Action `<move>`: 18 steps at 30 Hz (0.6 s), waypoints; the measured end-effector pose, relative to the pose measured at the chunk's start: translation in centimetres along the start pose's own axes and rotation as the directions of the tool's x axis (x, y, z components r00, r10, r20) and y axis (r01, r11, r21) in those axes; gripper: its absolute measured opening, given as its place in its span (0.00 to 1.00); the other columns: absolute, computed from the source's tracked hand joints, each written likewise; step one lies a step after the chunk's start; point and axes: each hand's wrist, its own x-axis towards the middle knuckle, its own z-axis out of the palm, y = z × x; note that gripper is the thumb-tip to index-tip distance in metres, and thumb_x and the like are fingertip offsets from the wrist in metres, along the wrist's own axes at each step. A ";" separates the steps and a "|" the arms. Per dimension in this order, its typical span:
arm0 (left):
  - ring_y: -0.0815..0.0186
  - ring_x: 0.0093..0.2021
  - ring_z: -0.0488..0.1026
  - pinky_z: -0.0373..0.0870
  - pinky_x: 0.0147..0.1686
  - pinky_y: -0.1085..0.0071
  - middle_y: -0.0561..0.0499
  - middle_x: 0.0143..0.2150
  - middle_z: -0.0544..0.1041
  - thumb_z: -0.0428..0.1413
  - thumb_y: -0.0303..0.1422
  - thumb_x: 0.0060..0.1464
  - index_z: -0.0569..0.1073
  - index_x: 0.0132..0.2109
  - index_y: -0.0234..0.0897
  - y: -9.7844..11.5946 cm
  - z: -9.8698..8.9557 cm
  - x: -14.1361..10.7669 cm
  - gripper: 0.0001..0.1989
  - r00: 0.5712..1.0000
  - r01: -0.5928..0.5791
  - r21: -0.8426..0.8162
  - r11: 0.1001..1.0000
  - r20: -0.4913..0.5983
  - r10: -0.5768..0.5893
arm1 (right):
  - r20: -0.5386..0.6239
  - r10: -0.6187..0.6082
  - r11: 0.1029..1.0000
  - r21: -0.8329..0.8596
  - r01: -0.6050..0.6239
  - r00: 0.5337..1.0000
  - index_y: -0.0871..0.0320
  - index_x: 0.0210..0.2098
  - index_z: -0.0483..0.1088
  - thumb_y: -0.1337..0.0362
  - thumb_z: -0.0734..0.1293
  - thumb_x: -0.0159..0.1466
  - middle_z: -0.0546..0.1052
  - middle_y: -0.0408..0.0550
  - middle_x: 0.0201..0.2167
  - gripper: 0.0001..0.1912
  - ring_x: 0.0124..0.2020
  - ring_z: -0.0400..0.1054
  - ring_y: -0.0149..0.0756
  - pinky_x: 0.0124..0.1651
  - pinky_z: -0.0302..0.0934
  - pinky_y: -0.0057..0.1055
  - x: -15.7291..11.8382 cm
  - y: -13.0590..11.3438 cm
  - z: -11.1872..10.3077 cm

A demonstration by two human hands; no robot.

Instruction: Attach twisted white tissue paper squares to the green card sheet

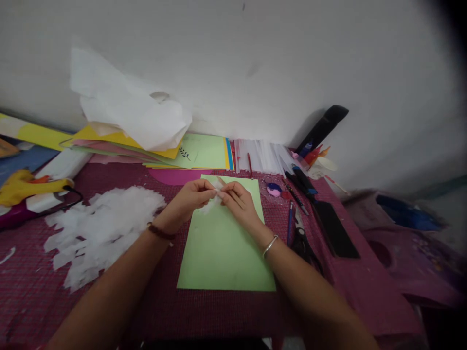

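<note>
My left hand [193, 201] and my right hand [239, 201] meet above the top part of a light green paper sheet [226, 253]. Between their pinched fingertips is a small piece of white tissue paper [218, 184]. Both hands grip it, thumbs close together. Some more white paper shows just under the left fingers, partly hidden by them. To the left of my left forearm lies a wide heap of cut white paper pieces [105, 223] on the red checked tablecloth [175, 316].
A yellow glue gun [32, 187] lies far left. Stacked coloured papers [204, 150] and crumpled white paper [131, 112] stand by the wall. White glue sticks [262, 153], scissors [304, 243], a blue pencil [290, 223] and a black phone-like slab [335, 228] lie on the right.
</note>
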 end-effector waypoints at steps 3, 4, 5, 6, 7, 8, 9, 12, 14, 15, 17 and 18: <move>0.77 0.16 0.53 0.44 0.18 0.75 0.59 0.16 0.61 0.60 0.33 0.43 0.68 0.25 0.36 -0.3 0.2 -0.1 0.08 1.000 -0.006 -0.002 1.000 0.014 0.006 | -0.004 0.003 0.999 -0.038 -0.003 1.000 0.54 0.31 0.65 0.59 0.68 0.58 0.67 0.39 0.24 0.08 0.26 0.62 0.30 0.30 0.57 0.27 -0.2 -0.1 0.0; 0.77 0.16 0.53 0.44 0.18 0.75 0.59 0.16 0.60 0.60 0.33 0.44 0.68 0.24 0.36 -0.5 0.3 -0.1 0.09 1.000 -0.003 -0.026 1.000 0.023 0.004 | -0.012 0.004 1.000 -0.028 -0.004 1.000 0.54 0.31 0.65 0.60 0.68 0.57 0.67 0.39 0.24 0.08 0.26 0.61 0.30 0.30 0.56 0.27 -0.2 0.0 -0.1; 0.77 0.16 0.53 0.44 0.17 0.75 0.59 0.17 0.61 0.60 0.34 0.45 0.67 0.25 0.36 -0.6 0.3 -0.1 0.10 1.000 0.002 -0.064 0.998 0.022 0.000 | -0.021 0.006 1.000 -0.008 -0.006 1.000 0.55 0.30 0.65 0.61 0.68 0.57 0.67 0.38 0.25 0.07 0.26 0.60 0.30 0.30 0.55 0.27 -0.2 0.1 -0.2; 0.77 0.17 0.54 0.44 0.17 0.76 0.57 0.19 0.63 0.60 0.36 0.46 0.68 0.26 0.35 -0.8 0.4 -0.1 0.10 1.000 0.012 -0.113 0.994 0.016 -0.010 | -0.034 0.007 1.000 0.017 -0.007 0.999 0.55 0.30 0.65 0.62 0.68 0.56 0.66 0.38 0.25 0.07 0.26 0.60 0.29 0.30 0.55 0.27 -0.1 0.2 -0.2; 0.77 0.17 0.56 0.45 0.17 0.76 0.56 0.22 0.66 0.59 0.38 0.48 0.68 0.28 0.35 -1.0 0.5 -0.1 0.11 0.999 0.031 -0.167 0.985 0.012 -0.030 | -0.052 0.010 0.999 0.043 -0.008 0.999 0.55 0.30 0.65 0.62 0.68 0.56 0.66 0.38 0.25 0.07 0.26 0.60 0.29 0.30 0.54 0.26 0.0 0.4 -0.3; 0.77 0.19 0.59 0.47 0.17 0.77 0.54 0.26 0.69 0.58 0.41 0.50 0.69 0.30 0.35 -1.2 0.6 0.0 0.13 0.998 0.060 -0.220 0.974 0.019 -0.057 | -0.073 0.015 0.998 0.068 -0.010 0.997 0.55 0.30 0.65 0.62 0.68 0.56 0.66 0.37 0.24 0.07 0.26 0.59 0.29 0.30 0.54 0.26 0.1 0.5 -0.4; 0.76 0.21 0.62 0.49 0.17 0.77 0.52 0.30 0.70 0.57 0.44 0.51 0.69 0.33 0.35 -1.4 0.8 0.0 0.15 0.995 0.094 -0.257 0.962 0.040 -0.086 | -0.096 0.022 0.995 0.095 -0.013 0.995 0.55 0.30 0.65 0.63 0.68 0.55 0.65 0.37 0.24 0.07 0.25 0.59 0.28 0.30 0.53 0.26 0.2 0.7 -0.4; 0.71 0.27 0.68 0.57 0.20 0.76 0.48 0.38 0.71 0.56 0.45 0.51 0.69 0.43 0.36 -2.0 1.7 -0.2 0.18 0.996 0.074 -0.178 0.981 0.062 -0.064 | -0.175 0.050 0.983 0.183 -0.017 0.983 0.55 0.30 0.64 0.63 0.69 0.55 0.64 0.36 0.22 0.08 0.24 0.58 0.27 0.28 0.52 0.26 0.5 1.0 -0.3; 0.68 0.33 0.70 0.63 0.25 0.73 0.47 0.43 0.71 0.60 0.39 0.47 0.67 0.47 0.38 -2.3 2.4 -0.6 0.21 0.988 -0.131 0.104 0.986 -0.073 0.139 | -0.234 0.072 0.971 0.238 -0.014 0.970 0.55 0.29 0.64 0.64 0.69 0.54 0.64 0.36 0.22 0.08 0.23 0.57 0.27 0.28 0.51 0.25 0.6 1.1 -0.3; 0.66 0.37 0.70 0.66 0.29 0.71 0.47 0.46 0.70 0.61 0.35 0.45 0.66 0.49 0.39 -2.4 2.7 -0.8 0.22 0.950 -0.236 0.289 0.928 -0.131 0.282 | -0.257 0.082 0.965 0.260 -0.012 0.963 0.55 0.29 0.64 0.64 0.69 0.54 0.64 0.36 0.23 0.08 0.23 0.56 0.26 0.27 0.51 0.25 0.6 1.1 -0.3; 0.62 0.44 0.69 0.68 0.39 0.66 0.46 0.49 0.69 0.61 0.30 0.45 0.67 0.49 0.39 -2.5 3.2 -1.2 0.22 0.840 -0.353 0.587 0.728 -0.143 0.523 | -0.268 0.099 0.955 0.297 -0.015 0.958 0.55 0.29 0.64 0.64 0.69 0.54 0.64 0.36 0.24 0.08 0.24 0.56 0.26 0.28 0.51 0.25 0.5 1.0 -0.2; 0.61 0.47 0.68 0.68 0.43 0.64 0.45 0.49 0.69 0.60 0.29 0.46 0.67 0.48 0.39 -2.5 3.3 -1.3 0.20 0.796 -0.377 0.668 0.642 -0.121 0.594 | -0.259 0.101 0.951 0.310 -0.017 0.961 0.55 0.30 0.64 0.64 0.69 0.55 0.64 0.36 0.24 0.08 0.24 0.57 0.26 0.28 0.51 0.25 0.5 1.0 -0.2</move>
